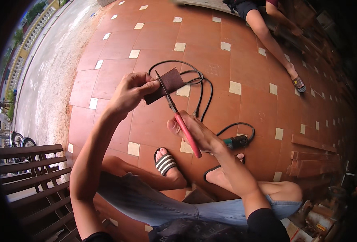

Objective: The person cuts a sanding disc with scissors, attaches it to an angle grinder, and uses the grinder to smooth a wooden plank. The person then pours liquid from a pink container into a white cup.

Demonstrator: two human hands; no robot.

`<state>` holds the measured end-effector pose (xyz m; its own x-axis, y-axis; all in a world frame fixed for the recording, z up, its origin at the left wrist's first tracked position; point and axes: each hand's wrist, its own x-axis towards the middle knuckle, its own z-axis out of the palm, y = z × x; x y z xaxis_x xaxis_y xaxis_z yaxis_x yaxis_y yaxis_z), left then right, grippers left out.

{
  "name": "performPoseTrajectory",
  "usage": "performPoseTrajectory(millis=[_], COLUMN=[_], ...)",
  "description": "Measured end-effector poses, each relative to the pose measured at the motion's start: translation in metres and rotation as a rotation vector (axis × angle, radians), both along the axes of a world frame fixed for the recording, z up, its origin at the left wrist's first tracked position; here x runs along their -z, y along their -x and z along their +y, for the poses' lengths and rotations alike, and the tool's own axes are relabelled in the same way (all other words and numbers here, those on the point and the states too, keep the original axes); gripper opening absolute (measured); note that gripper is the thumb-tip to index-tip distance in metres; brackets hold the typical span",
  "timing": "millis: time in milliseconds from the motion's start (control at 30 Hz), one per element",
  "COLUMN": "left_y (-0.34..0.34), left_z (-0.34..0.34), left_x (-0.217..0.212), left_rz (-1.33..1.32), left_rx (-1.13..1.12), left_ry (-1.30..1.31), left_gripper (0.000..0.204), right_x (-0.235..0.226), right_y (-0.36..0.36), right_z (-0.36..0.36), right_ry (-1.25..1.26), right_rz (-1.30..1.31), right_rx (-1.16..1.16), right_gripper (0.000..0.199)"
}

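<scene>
One brown sheet [167, 84] of sandpaper hangs above the tiled floor [210, 44], pinched in the left hand [130, 93]. Red-handled scissors [177, 115], gripped by the right hand [195, 133], bite into its edge. Below lie a black cable [202, 86] and a power tool [235, 142].

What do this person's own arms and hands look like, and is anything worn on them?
Both forearms are bare from the lower edge of the picture up to the fingers. The left hand and the right hand wear no gloves, and no ring, watch or bracelet shows. A short black sleeve covers the right upper arm; a dark sleeve edge shows at the left upper arm too.
</scene>
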<state>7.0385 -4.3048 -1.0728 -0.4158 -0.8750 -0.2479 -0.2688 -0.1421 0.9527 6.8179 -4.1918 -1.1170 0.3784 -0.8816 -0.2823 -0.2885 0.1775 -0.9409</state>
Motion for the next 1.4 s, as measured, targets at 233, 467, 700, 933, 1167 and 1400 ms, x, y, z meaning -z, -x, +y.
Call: performPoseTrajectory(millis=[233,467,700,933,1167,1400], left_y=[0.001,0.0,-0.001,-0.005,0.0,0.0], left_z=[-0.001,-0.005,-0.006,-0.005,-0.004,-0.002], left_x=[0.011,0.021,0.025,0.023,0.02,0.021], left_rz=[0.032,0.005,0.01,0.004,-0.039,-0.016], left_rx=[0.011,0.014,0.019,0.014,0.092,0.079], left_ry=[-0.032,-0.033,-0.051,-0.057,-0.032,-0.035], left_gripper=[0.021,0.022,0.022,0.023,0.024,0.022], right_x=[0.002,0.008,0.026,0.006,0.019,0.01], right_y=[-0.001,-0.005,-0.01,-0.01,-0.008,-0.01], right_z=[-0.003,-0.001,0.003,0.004,0.005,0.008], right_ry=[0.009,0.073,0.199,0.022,0.126,0.052], right_rz=[0.1,0.11,0.029,0.038,0.007,0.032], right_rx=[-0.026,0.016,0.108,0.049,0.029,0.072], right_gripper=[0.075,0.07,0.059,0.055,0.048,0.057])
